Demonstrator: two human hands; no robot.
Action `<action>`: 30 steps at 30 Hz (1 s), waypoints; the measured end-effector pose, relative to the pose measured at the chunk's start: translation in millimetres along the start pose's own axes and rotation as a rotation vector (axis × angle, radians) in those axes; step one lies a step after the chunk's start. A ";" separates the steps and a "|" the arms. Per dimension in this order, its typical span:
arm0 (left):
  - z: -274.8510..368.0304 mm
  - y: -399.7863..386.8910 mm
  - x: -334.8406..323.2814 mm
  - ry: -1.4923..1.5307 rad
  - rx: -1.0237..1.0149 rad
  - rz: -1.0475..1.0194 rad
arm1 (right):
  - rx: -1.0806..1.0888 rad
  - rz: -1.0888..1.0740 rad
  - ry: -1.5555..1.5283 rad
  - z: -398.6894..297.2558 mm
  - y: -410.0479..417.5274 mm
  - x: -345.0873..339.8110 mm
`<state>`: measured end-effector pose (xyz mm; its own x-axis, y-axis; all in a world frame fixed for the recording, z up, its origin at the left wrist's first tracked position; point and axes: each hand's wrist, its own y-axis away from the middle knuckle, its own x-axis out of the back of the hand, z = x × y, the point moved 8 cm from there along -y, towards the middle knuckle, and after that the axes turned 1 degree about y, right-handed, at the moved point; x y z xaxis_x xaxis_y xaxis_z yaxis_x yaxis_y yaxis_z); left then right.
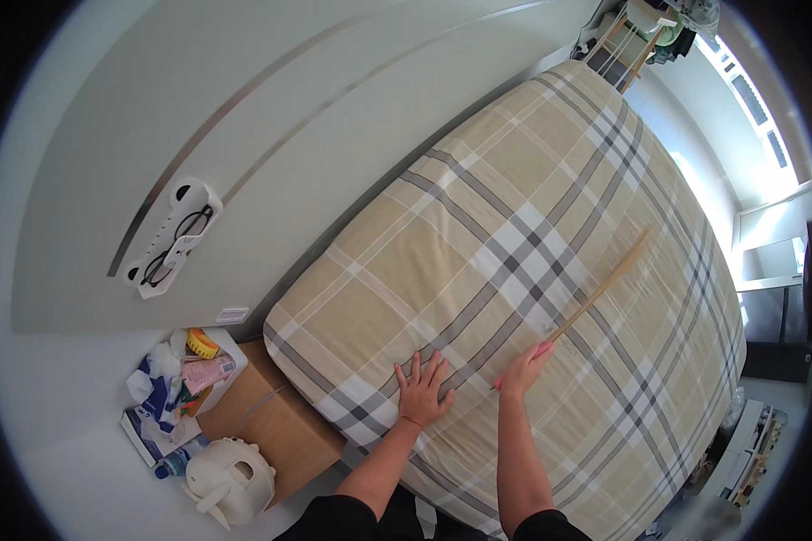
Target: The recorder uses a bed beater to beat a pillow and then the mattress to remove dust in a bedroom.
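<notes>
A mattress in a beige plaid fitted sheet (392, 270) fills the middle of the head view. My left hand (423, 394) lies on the sheet near its close edge, fingers spread and nothing held. To its right, my right hand (524, 372) is closed around the pink handle of a bed brush (592, 299). The long, tan head of the brush points up and to the right over the sheet, and its far end is blurred. Whether the bristles touch the sheet cannot be told. Light creases run across the sheet beyond my left hand.
At the left stands a wooden bedside table (298, 433) with a cream appliance (233, 477), a water bottle (176, 463) and a bin of packets (227, 379). A wall holder (176, 237) carries glasses. A wooden-legged chair or rack (626, 47) stands past the mattress's far end.
</notes>
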<state>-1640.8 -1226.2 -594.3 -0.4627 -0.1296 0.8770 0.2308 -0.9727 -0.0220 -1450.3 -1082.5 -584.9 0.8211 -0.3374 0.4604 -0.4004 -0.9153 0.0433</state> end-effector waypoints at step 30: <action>-270.4 -30.5 163.2 -0.313 0.696 0.102 | 0.177 -0.923 0.358 -20.6 295.7 18.1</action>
<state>-1954.8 -1269.7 -580.3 -0.1705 -0.0508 0.9840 0.7927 -0.6003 0.1064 -1562.2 -1354.8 -545.5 0.5971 0.5798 0.5543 0.4209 -0.8147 0.3988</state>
